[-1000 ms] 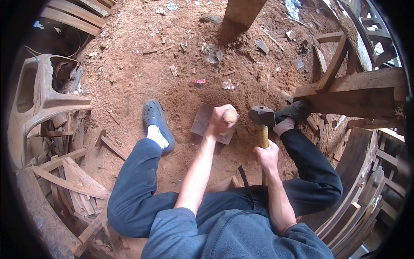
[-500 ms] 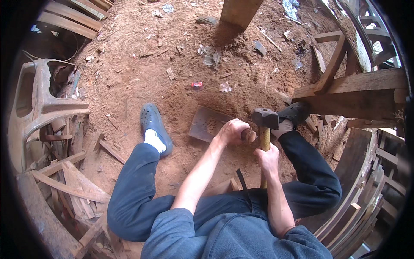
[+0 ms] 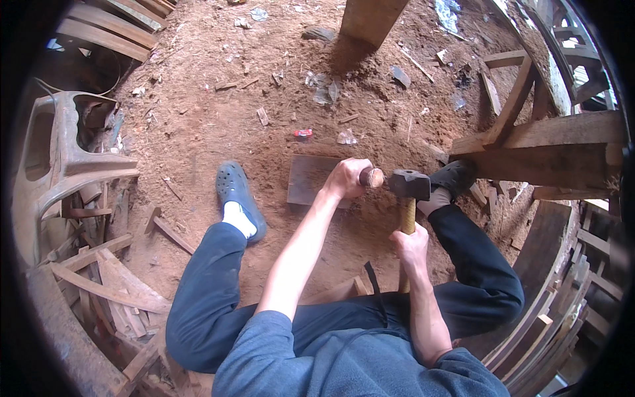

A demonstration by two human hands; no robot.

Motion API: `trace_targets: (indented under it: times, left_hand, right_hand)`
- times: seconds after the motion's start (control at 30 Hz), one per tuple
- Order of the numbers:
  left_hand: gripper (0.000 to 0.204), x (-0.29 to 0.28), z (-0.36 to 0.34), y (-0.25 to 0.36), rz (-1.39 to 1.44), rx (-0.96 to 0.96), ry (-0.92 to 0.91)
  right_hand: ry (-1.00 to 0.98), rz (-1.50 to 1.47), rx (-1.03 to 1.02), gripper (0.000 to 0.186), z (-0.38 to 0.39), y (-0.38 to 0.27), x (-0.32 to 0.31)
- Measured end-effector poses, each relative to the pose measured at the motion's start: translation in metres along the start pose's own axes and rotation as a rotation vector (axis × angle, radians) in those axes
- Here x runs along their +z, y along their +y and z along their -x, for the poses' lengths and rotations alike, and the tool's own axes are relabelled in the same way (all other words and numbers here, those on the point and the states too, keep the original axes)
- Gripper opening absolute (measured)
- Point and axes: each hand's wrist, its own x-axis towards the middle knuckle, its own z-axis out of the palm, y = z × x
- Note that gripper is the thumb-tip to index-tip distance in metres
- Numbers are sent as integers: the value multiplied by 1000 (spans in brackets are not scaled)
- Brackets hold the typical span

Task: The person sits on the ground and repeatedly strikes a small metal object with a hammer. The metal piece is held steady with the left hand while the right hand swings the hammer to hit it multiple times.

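My left hand [image 3: 347,178] is closed around a wooden tool handle [image 3: 372,177], whose pale round end faces right toward the hammer. The rest of that tool is hidden by the hand. My right hand [image 3: 411,241] grips the yellowish shaft of a sledgehammer [image 3: 408,213], just below its dark metal head. The head is up, close to the right of the wooden handle, with a small gap between them. Under and left of my left hand a flat brown board [image 3: 305,180] lies on the sawdust, partly covered by the hand and forearm.
My feet in dark clogs [image 3: 233,187] stand either side of the board. A wooden post [image 3: 372,23] rises at the far middle. Heavy beams [image 3: 542,159] flank the right, scrap wood [image 3: 126,291] and a carved frame [image 3: 79,162] the left. Sawdust, chips and litter cover the ground.
The board has turned so its edges lie more level. My left hand with the wooden handle has risen slightly and moved left; the hammer head sits slightly lower and farther right.
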Motion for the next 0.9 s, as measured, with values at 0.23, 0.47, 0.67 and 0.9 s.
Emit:
trace_targets:
  times: [0.23,0.47,0.67,0.9]
  left_hand:
    - [22,-20,8,20,45,25,143]
    - [34,-24,19,38,98,-14,295]
    - [20,-36,32,22,3,-89,521]
    - [25,-45,40,7,-41,-175,571]
  right_hand:
    - [-31,-32,101,8,3,-4,5]
    - [-55,-66,107,10,11,-10,4]
    - [-36,-57,65,14,12,-9,4]
    - [-69,-58,101,12,10,-5,1]
